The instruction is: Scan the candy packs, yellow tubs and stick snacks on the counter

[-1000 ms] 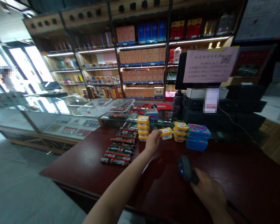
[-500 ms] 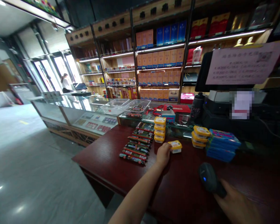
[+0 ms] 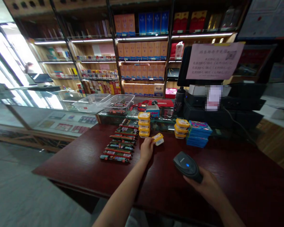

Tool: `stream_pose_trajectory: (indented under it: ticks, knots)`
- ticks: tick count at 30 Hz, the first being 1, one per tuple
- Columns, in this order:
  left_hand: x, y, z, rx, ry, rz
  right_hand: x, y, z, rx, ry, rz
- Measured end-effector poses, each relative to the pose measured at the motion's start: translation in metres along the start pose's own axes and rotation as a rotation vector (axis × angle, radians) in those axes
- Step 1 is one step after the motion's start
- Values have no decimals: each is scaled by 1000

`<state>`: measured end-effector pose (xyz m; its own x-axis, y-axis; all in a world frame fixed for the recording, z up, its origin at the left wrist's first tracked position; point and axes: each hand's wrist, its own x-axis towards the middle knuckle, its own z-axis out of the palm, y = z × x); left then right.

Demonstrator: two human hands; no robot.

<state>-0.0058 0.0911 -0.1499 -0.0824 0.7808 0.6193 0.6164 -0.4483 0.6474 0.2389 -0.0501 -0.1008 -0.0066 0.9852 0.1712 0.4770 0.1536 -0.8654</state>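
Note:
My left hand (image 3: 147, 149) pinches the left end of a small plastic tub with a yellow lid (image 3: 158, 139), tilted so its barcode side faces me. In my right hand (image 3: 207, 183) is a black barcode scanner (image 3: 186, 165) with a blue light on top, its head pointing left toward the tub. Just behind the held tub rises a stack of several similar tubs (image 3: 144, 125). Another stack of tubs (image 3: 181, 128) stands farther right, against a pile of blue packs (image 3: 198, 133). Left of my left hand, several slim dark packets (image 3: 120, 144) lie in a column.
The dark red desk (image 3: 80, 154) meets a glass counter (image 3: 54, 110) on the left. Clear plastic bins (image 3: 119, 104), a black bottle (image 3: 179, 101) and a monitor with a pink notice (image 3: 214, 61) stand behind. Shelves of boxes line the wall.
The view has swung right. My left hand has tilted the tub. The scanner in my right hand has turned and now points toward the tub.

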Motion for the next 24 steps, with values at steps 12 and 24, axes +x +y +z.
stream_pose_trajectory:
  ticks: [12,24]
  knots:
    - [0,2,0,-4,-24,-8,3,-5,-6,-239,-46,7]
    - [2,-6,-10,62,-169,108,14,35,-1,-899,58,-97]
